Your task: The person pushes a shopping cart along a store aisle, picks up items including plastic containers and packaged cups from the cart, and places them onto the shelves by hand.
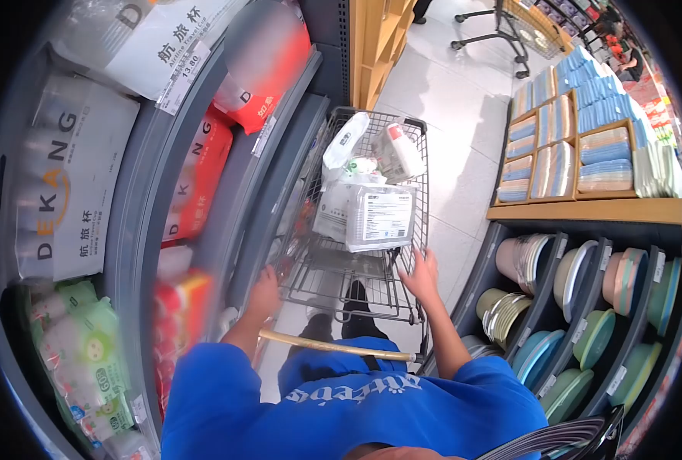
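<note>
A metal shopping cart stands before me, its pale handlebar close to my body. My left hand is at the left side of the cart, beside the shelf edge, with its fingers curled at the wire frame and partly blurred. On the other side, my right hand straddles the cart's right rim, thumb inward and fingers outward, gripping it. In the basket lie a clear plastic pack with a white label, a white bag, and a white pack with a red end.
Shelves on the left hold grey packs of cups, red packs and green packs. At right are stacked bowls below folded towels. Another cart stands farther along the tiled floor.
</note>
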Demonstrator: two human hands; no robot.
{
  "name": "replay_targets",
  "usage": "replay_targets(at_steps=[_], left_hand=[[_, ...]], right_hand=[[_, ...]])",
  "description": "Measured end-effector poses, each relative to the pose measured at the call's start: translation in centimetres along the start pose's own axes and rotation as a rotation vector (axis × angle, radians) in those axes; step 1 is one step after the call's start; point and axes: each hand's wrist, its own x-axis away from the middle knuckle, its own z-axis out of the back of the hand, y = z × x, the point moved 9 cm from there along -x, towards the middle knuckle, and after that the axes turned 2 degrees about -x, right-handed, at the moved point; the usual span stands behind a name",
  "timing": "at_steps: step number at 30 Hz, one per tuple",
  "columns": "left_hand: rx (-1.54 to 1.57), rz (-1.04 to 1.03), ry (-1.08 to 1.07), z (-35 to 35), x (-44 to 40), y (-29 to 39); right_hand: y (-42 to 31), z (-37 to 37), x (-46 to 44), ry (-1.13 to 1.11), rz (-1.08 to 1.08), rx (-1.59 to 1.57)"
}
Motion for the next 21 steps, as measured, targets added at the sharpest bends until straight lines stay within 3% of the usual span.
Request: replay_targets(at_steps=[1,3,5,7,10,13,16,19,21], left_hand=[[0.012,0.004,-0.01,0.6,0.0,0.1],[0.032,0.013,-0.029,1.1,0.1,0.0],[-0.012,0.019,-0.032,-0.5,-0.7,-1.0],[-0.047,0.033,-0.07,-0.5,-1.0,-1.9],[-0.073,0.063,-0.142,0.4,-1.1,-1.4],[-0.082,0.07,-0.096,-0.4,-1.2,-1.6],[-0.073,0.081,-0.13,-1.1,-1.5,-1.9],[-0.073,0.087,-0.141,-0.3,-1.3,-1.7],[-0.082,0.082,-0.148,-0.1,-1.4,-1.7]], right_hand=[[-2.6,-0.5,-2.9,0.15,0.107,-0.118],[-8.0,-5.5,-8.2,-0.064,0.069,-0.687],[-13.8,-11.6,-11.4,-0.28,0.095,-0.731],[-16.3,-18.8,-14.0,-0.354,0.221,-0.607],[-10.4,-28.8,-17.4,-0.252,-0.359,-0.711],[-11.9,-25.0,-15.7,0.048,-0.411,-0.581],[-11.6,-20.6,-12.9,0.318,-0.508,-0.258],[-3.2,-26.7,-11.7,0.219,-0.713,-0.685],[0.3,-28.7,-11.7,0.108,-0.68,-0.884]])
